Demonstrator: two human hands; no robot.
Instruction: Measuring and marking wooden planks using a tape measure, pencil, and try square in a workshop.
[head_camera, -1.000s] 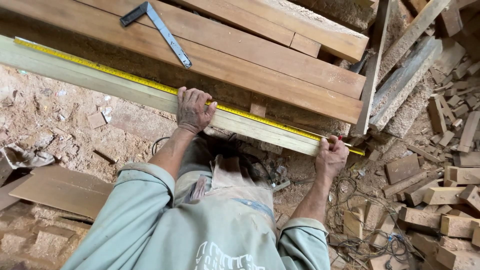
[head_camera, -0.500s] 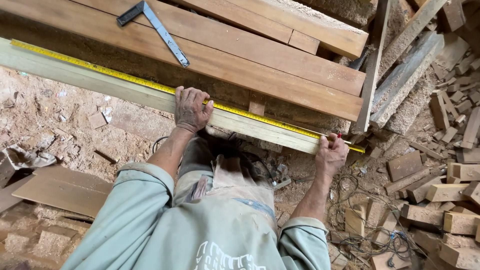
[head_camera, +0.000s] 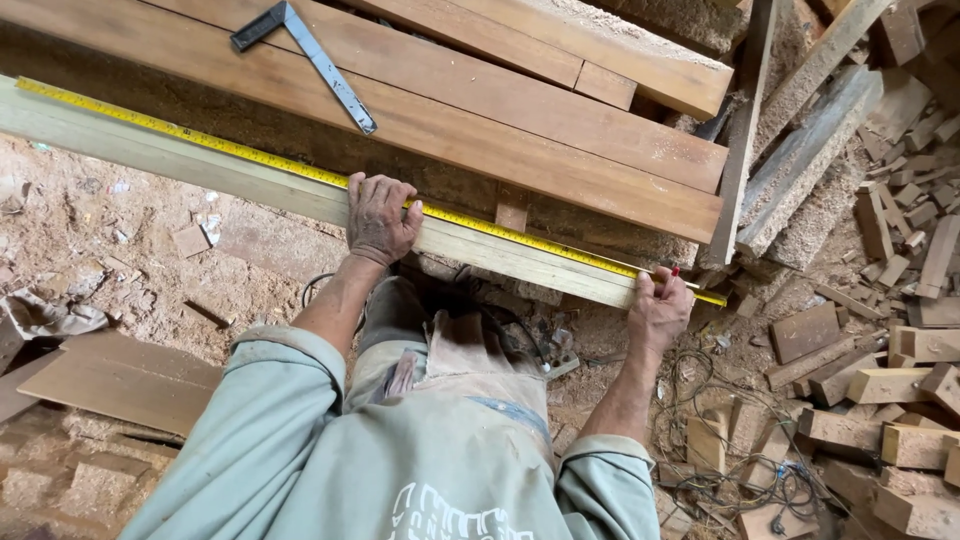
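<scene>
Measuring a long pale wooden plank (head_camera: 250, 180). The yellow steel tape measure (head_camera: 240, 152) already lies stretched along the plank's far edge, from far left to its right end. The left hand (head_camera: 380, 218) presses flat on tape and plank; the right hand (head_camera: 657, 310) pinches a small red pencil (head_camera: 673, 271) at the right end. No mark is visible yet. A metal try square (head_camera: 315, 62) rests unused on the brown boards (head_camera: 520, 150) beyond.
</scene>
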